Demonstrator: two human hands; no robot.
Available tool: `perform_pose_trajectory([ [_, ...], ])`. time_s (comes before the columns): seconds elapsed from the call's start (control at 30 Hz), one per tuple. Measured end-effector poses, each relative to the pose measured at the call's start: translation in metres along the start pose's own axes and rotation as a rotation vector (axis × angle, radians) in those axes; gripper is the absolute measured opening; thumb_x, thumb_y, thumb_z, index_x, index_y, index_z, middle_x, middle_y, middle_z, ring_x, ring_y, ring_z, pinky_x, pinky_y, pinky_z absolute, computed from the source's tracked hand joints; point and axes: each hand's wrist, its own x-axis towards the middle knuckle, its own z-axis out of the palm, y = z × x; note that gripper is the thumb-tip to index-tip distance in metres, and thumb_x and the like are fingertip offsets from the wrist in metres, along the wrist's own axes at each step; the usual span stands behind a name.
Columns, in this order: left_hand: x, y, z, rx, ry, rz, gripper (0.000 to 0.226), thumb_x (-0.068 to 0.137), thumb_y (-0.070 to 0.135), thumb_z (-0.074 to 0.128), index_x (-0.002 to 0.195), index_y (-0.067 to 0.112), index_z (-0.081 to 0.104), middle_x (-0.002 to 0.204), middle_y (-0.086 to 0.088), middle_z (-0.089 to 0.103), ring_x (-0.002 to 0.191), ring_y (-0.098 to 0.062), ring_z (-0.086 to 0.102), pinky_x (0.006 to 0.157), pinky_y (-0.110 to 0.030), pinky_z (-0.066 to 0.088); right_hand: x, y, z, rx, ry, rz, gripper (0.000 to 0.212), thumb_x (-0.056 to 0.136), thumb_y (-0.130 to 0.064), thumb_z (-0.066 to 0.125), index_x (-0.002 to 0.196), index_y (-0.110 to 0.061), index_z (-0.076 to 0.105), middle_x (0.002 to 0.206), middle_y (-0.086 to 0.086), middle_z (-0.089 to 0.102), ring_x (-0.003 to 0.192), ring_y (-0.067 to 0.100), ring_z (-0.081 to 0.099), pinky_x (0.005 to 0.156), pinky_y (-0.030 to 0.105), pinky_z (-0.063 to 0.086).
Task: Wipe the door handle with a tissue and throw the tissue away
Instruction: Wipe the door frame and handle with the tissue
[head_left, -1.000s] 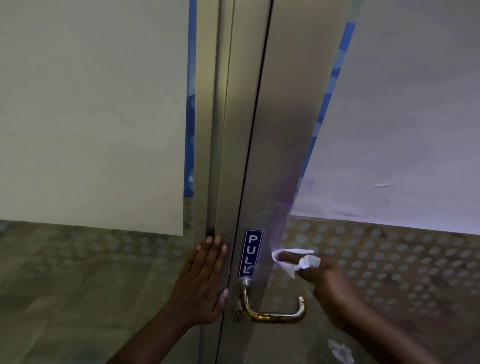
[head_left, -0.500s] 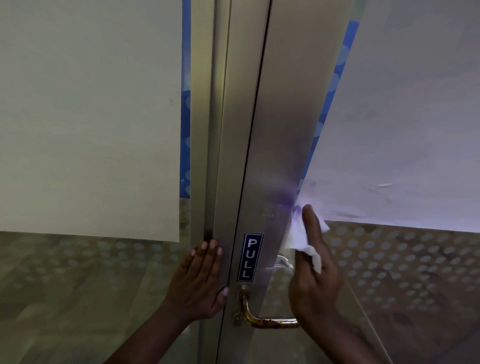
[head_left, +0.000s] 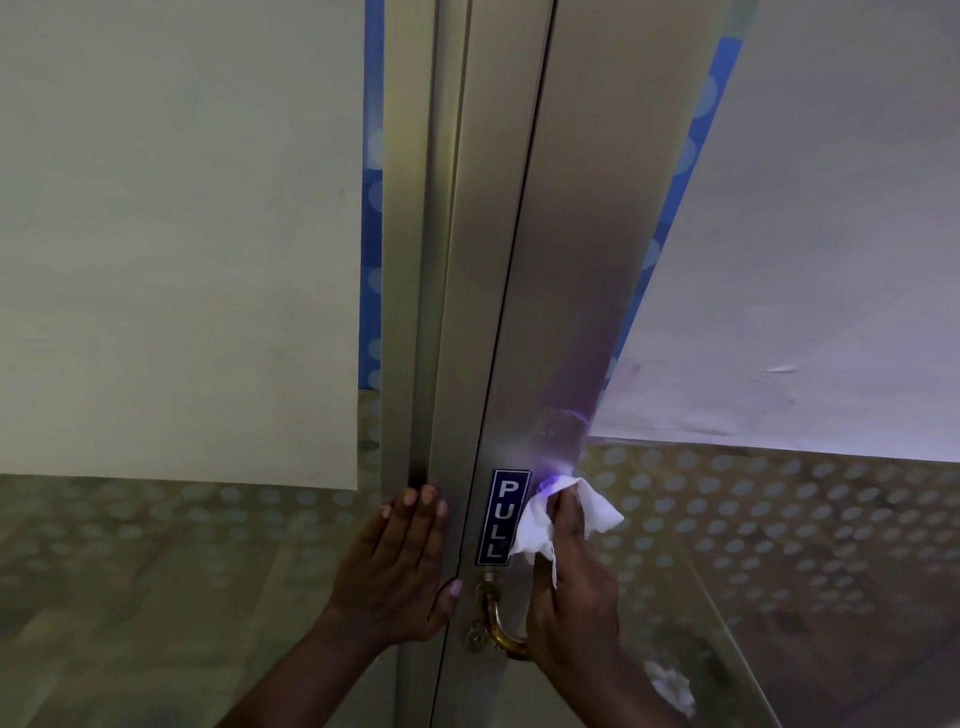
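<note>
A brass lever door handle (head_left: 493, 621) curves out of the metal door stile (head_left: 550, 312) below a blue PULL sticker (head_left: 502, 517). My right hand (head_left: 571, 603) holds a crumpled white tissue (head_left: 540, 525) pressed against the stile just right of the sticker, above the handle. The hand covers most of the handle's grip. My left hand (head_left: 400, 566) lies flat, fingers together, on the door frame left of the handle.
Large pale paper sheets (head_left: 176, 234) cover the glass on both sides of the stile. Dotted frosted glass (head_left: 779, 519) runs below them. A white crumpled tissue (head_left: 672, 686) shows low at the right, behind my right forearm.
My right hand has dropped with the tissue from the lower edge of the right paper sheet down to beside the PULL sticker. The left hand has stayed flat on the frame.
</note>
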Motion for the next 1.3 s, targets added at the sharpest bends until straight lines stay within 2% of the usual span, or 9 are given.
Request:
perform_pose_trajectory([
  [0.1, 0.000, 0.000, 0.001, -0.001, 0.006, 0.005, 0.076, 0.098, 0.047, 0.021, 0.153, -0.003, 0.008, 0.164, -0.020, 0.000, 0.152, -0.033, 0.001, 0.125, -0.043, 0.001, -0.006, -0.004, -0.008, -0.048, -0.161, 0.100, 0.060, 0.077, -0.002, 0.051, 0.134, 0.010, 0.039, 0.125, 0.035, 0.056, 0.102, 0.050, 0.063, 0.081, 0.054, 0.055],
  [0.17, 0.000, 0.000, 0.001, -0.008, 0.013, 0.006, 0.076, 0.097, 0.047, 0.022, 0.154, -0.003, 0.007, 0.164, -0.020, -0.001, 0.152, -0.032, 0.000, 0.125, -0.043, 0.001, -0.002, -0.007, -0.016, -0.103, -0.271, 0.155, 0.055, 0.080, -0.013, 0.046, 0.131, 0.008, 0.050, 0.109, 0.026, 0.067, 0.085, 0.039, 0.069, 0.070, 0.033, 0.053],
  [0.33, 0.002, 0.000, -0.001, -0.026, 0.020, 0.005, 0.075, 0.098, 0.046, 0.023, 0.154, -0.002, 0.006, 0.164, -0.020, -0.003, 0.152, -0.032, -0.001, 0.125, -0.043, 0.002, -0.001, -0.008, -0.027, -0.146, -0.513, 0.175, 0.011, 0.091, -0.016, 0.042, 0.098, -0.019, 0.050, 0.074, -0.001, 0.058, 0.065, 0.017, 0.055, 0.061, 0.029, 0.048],
  [0.43, 0.003, 0.000, -0.006, -0.043, -0.002, 0.001, 0.075, 0.099, 0.046, 0.022, 0.154, -0.002, 0.004, 0.164, -0.020, -0.005, 0.152, -0.031, -0.002, 0.125, -0.042, 0.002, -0.007, -0.009, -0.021, -0.058, -0.459, 0.291, 0.023, 0.083, -0.011, 0.043, 0.083, -0.030, 0.057, 0.072, -0.013, 0.063, 0.075, -0.003, 0.061, 0.061, 0.009, 0.043],
  [0.53, 0.004, -0.001, -0.011, -0.068, -0.034, 0.007, 0.075, 0.099, 0.045, 0.022, 0.154, -0.003, 0.003, 0.164, -0.020, -0.006, 0.152, -0.031, -0.003, 0.125, -0.042, 0.001, -0.006, -0.008, -0.021, 0.187, -0.340, 0.494, 0.026, 0.094, -0.009, 0.050, 0.088, -0.025, 0.069, 0.083, -0.005, 0.073, 0.082, 0.010, 0.068, 0.073, 0.032, 0.055],
  [0.7, 0.004, 0.003, -0.017, -0.085, -0.082, -0.007, 0.087, 0.089, 0.042, 0.040, 0.153, -0.003, 0.004, 0.163, -0.021, -0.006, 0.152, -0.033, -0.002, 0.125, -0.043, 0.000, 0.000, -0.013, -0.043, 0.531, -0.003, 0.700, 0.024, 0.093, -0.013, 0.055, 0.077, -0.016, 0.072, 0.072, 0.002, 0.074, 0.068, 0.018, 0.070, 0.051, 0.024, 0.053],
  [0.9, 0.004, -0.001, -0.023, -0.079, -0.104, -0.005, 0.086, 0.088, 0.041, 0.042, 0.154, -0.002, 0.008, 0.164, -0.020, -0.004, 0.152, -0.032, -0.001, 0.125, -0.042, -0.002, -0.007, -0.010, -0.054, 0.620, 0.110, 0.905, 0.019, 0.089, -0.008, 0.051, 0.083, -0.010, 0.069, 0.086, 0.020, 0.070, 0.079, 0.037, 0.065, 0.064, 0.037, 0.051],
  [1.17, 0.010, 0.000, -0.018, -0.035, -0.007, 0.017, 0.081, 0.089, 0.037, 0.044, 0.155, 0.002, 0.012, 0.165, -0.013, -0.001, 0.153, -0.029, 0.000, 0.125, -0.042, -0.001, -0.017, -0.023, -0.039, 0.083, -0.085, 0.365, 0.022, 0.097, -0.023, 0.048, 0.086, -0.032, 0.065, 0.083, -0.014, 0.071, 0.075, -0.003, 0.063, 0.065, 0.014, 0.046],
  [1.3, 0.013, -0.001, -0.011, -0.032, 0.041, 0.043, 0.079, 0.087, 0.030, 0.049, 0.154, 0.003, 0.017, 0.165, -0.012, 0.003, 0.153, -0.027, 0.005, 0.125, -0.042, 0.003, -0.030, -0.020, -0.012, -0.200, -0.363, 0.187, 0.023, 0.092, -0.009, 0.051, 0.114, -0.015, 0.058, 0.089, 0.004, 0.070, 0.073, 0.018, 0.062, 0.063, 0.027, 0.045],
])
